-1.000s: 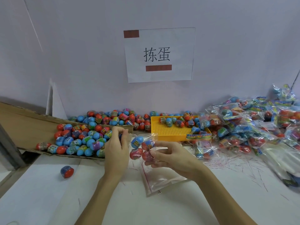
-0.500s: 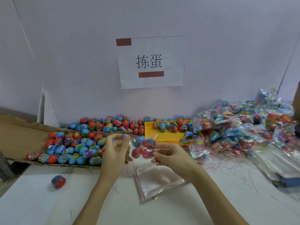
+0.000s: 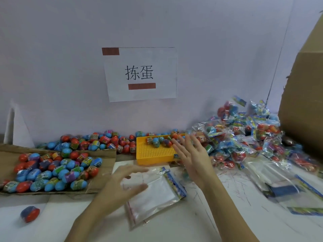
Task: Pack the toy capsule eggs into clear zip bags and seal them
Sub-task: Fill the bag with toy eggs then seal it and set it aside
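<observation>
Both hands are empty, fingers spread apart. The left hand (image 3: 122, 186) hangs over the flat bags (image 3: 153, 194) on the tabletop (image 3: 209, 220), likely to pick up a new one. The right hand (image 3: 190, 154) is lifted near the yellow tray (image 3: 153, 152). Loose eggs (image 3: 52, 170) lie on cardboard (image 3: 104, 163) at the left, close enough to grab. Full bags (image 3: 244, 142) are piled at the right, out of the way.

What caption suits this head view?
Both open hands, left and right, hover over empty bags between loose eggs and packed bags.
</observation>
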The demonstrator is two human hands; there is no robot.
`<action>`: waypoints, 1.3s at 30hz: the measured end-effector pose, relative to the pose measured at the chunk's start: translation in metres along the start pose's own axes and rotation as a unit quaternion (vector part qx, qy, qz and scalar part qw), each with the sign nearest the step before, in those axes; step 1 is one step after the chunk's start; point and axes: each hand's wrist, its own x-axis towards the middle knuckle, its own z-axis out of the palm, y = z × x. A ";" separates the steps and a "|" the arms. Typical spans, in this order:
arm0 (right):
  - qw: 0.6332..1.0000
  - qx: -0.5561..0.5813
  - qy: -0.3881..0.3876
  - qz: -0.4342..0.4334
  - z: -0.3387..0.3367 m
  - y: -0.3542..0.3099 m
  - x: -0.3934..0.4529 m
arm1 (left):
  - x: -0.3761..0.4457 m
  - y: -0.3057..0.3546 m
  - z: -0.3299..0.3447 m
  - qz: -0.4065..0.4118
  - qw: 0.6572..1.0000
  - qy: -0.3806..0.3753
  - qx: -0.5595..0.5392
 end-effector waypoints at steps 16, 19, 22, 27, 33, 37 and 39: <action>0.797 -0.547 -0.251 -0.052 0.014 0.042 -0.014 | 0.002 -0.004 0.006 -0.018 0.997 0.069 0.024; 0.809 -0.533 -0.238 -0.060 0.012 0.042 -0.012 | 0.005 -0.002 -0.004 -0.059 0.993 0.100 -0.022; 0.870 -0.460 -0.166 -0.065 0.012 0.039 -0.008 | 0.013 0.001 -0.014 -0.165 0.961 0.122 -0.185; 0.925 -0.354 -0.141 0.006 0.013 0.032 -0.011 | 0.001 -0.003 -0.011 -0.087 0.944 0.153 -0.280; 0.913 -0.360 -0.187 0.047 0.020 0.030 -0.015 | 0.005 -0.004 -0.006 -0.098 0.928 0.191 -0.304; 0.930 -0.329 -0.160 0.039 0.021 0.029 -0.015 | 0.006 -0.004 -0.009 -0.104 0.920 0.148 -0.347; 0.931 -0.325 -0.160 0.035 0.023 0.031 -0.016 | 0.008 -0.003 -0.009 -0.113 0.914 0.143 -0.362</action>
